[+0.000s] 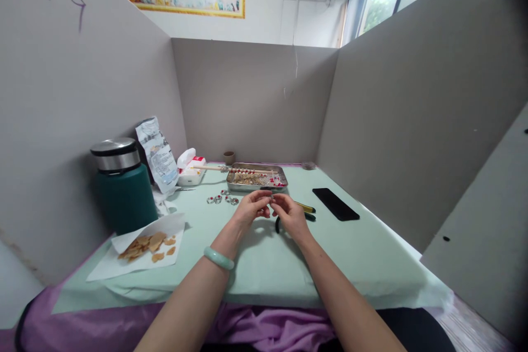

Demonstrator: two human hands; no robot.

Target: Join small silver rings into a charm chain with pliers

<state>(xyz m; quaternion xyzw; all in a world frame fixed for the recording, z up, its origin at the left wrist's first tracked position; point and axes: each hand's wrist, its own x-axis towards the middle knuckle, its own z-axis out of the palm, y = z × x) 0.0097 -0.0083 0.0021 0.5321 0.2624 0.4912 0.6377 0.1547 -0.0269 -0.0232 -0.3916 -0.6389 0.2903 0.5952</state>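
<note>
Some beaded rings [223, 198] look finished, but many beads [246, 178] lie in the metal tray [258, 188], so probably more is left. Before it, the left hand [249, 207] and right hand [291, 215], fingers nearly closed, seem to pinch a tiny piece [271, 198]. Grey partitions [256, 99] surround the cloth-covered worktop [268, 272].

- Your cloth-covered table [363, 264], pale green
- Metal tray [238, 187], far middle
- Beaded rings [218, 199], left of tray, nearer you
- Yellow-handled tool [306, 208], partly hidden from you
- Black slab [336, 204], your right
- Green flask [126, 201], your left
- White paper [108, 268], flask's near side
- Tissue pack [191, 176], beyond flask
- Brown cup [229, 158], tray's far left corner
- Clear container [308, 166], far right
</note>
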